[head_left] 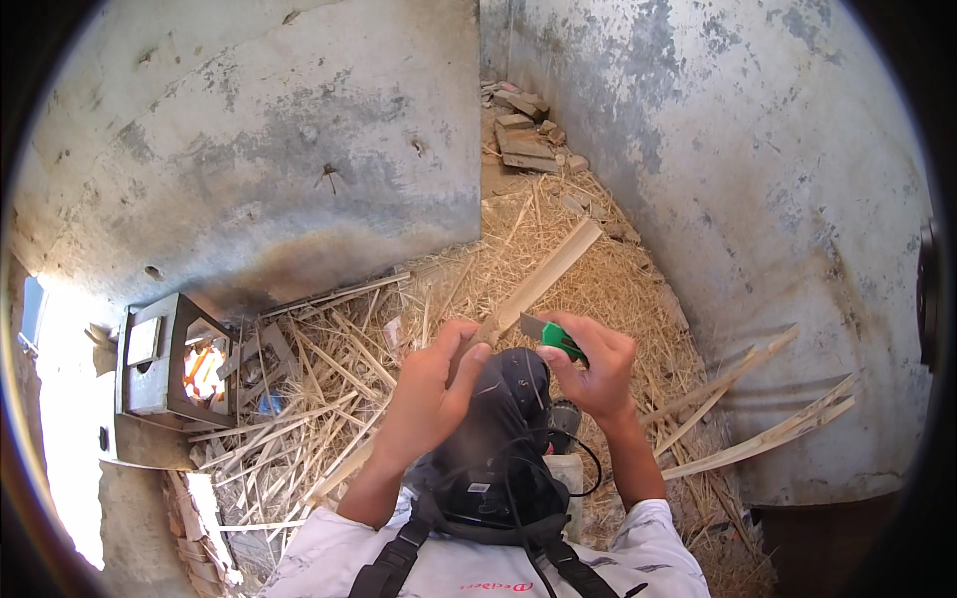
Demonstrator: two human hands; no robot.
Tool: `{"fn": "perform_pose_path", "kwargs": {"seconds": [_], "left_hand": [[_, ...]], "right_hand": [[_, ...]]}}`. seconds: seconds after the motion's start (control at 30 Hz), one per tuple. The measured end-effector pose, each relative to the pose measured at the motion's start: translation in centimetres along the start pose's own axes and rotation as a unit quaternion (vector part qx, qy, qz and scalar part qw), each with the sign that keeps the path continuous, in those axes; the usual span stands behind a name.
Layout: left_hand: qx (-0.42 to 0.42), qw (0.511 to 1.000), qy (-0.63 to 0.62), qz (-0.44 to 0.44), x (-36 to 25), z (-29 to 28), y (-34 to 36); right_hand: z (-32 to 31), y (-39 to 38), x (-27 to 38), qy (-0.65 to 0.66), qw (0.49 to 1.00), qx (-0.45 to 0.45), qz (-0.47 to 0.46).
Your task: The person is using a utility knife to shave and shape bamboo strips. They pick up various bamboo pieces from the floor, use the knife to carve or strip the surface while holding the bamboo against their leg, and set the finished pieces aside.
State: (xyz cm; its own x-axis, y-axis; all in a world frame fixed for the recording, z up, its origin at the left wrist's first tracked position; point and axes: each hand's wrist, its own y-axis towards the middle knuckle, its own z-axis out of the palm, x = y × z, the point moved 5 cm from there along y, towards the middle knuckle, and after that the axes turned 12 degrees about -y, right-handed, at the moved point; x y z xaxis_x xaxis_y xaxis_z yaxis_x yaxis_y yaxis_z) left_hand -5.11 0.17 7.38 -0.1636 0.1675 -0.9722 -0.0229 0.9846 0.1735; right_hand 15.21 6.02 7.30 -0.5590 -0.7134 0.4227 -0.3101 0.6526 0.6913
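Observation:
My left hand (434,379) is closed around the lower end of a pale split bamboo strip (551,269), which slants away to the upper right. In my right hand (600,367) is a utility knife (563,340) with a green handle, gripped between thumb and fingers. Its bare metal blade (532,326) points left toward the strip, close to its edge near my left thumb; whether it touches the bamboo I cannot tell. Both hands are in front of my body, above dark cloth (488,384) and a black strapped bag (493,493).
Shavings (598,289) cover the floor, with thin bamboo offcuts (289,429) heaped at left. An open-sided box (155,374) with bright orange contents stands by the left wall. Long bamboo strips (778,434) lean at the right wall (788,199). Bricks (523,145) lie piled at the back.

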Motion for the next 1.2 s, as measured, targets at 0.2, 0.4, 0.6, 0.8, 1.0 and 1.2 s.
{"fn": "perform_pose_path", "kwargs": {"seconds": [0.2,0.4,0.6,0.8,1.0,1.2], "left_hand": [[-0.046,0.996,0.054,0.054,0.6,0.5,-0.7],[-0.066,0.996,0.054,0.033,1.7,0.3,-1.7],[-0.064,0.998,-0.001,-0.007,3.4,0.2,-2.6],[-0.057,0.998,0.001,-0.019,4.4,0.0,-3.2],[-0.058,0.997,-0.009,-0.049,5.3,-0.5,-3.3],[-0.018,0.996,0.018,-0.090,6.8,-0.6,-4.5]], "right_hand": [[0.5,-0.4,0.2,-0.047,0.999,0.022,-0.010],[0.8,-0.5,0.8,-0.072,0.997,0.009,-0.029],[0.9,-1.2,0.8,-0.126,0.991,0.027,-0.037],[1.3,-1.4,-0.3,-0.142,0.989,0.005,-0.028],[2.4,-1.3,-1.1,-0.135,0.990,0.028,-0.011],[-1.2,0.2,-11.1,-0.214,0.941,-0.083,0.250]]}}
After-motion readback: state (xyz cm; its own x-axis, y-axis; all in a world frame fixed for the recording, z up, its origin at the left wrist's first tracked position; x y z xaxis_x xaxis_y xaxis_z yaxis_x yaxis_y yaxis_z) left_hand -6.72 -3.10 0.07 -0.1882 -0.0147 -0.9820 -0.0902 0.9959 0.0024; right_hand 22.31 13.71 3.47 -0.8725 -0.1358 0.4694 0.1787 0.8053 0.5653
